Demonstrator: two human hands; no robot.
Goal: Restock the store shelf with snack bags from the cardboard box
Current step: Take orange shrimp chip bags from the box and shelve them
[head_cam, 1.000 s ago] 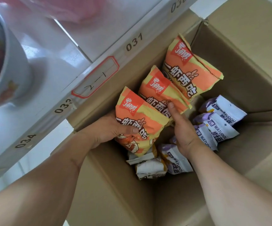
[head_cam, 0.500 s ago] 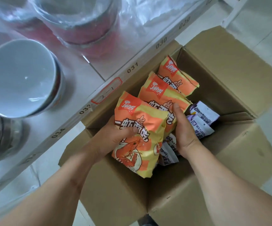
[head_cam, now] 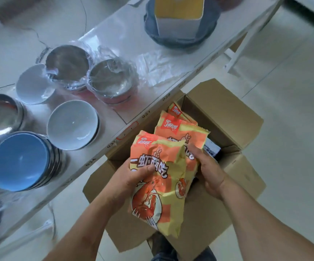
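Snack bags (head_cam: 160, 178) hide most box (head_cam: 227, 117) contents.

front shrimp bag (head_cam: 160, 178) lifted higher, second bag (head_cam: 182, 132) raised too

White shelf (head_cam: 126, 40) carries white bowls (head_cam: 73, 124), a blue bowl (head_cam: 19, 161), film-wrapped steel bowls (head_cam: 111, 80). Cardboard box (head_cam: 225, 113) stands on tiled floor (head_cam: 288, 102).

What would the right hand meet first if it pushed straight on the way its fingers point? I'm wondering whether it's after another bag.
Probably the second orange snack bag; the right hand already seems to touch it, though depth is unclear.
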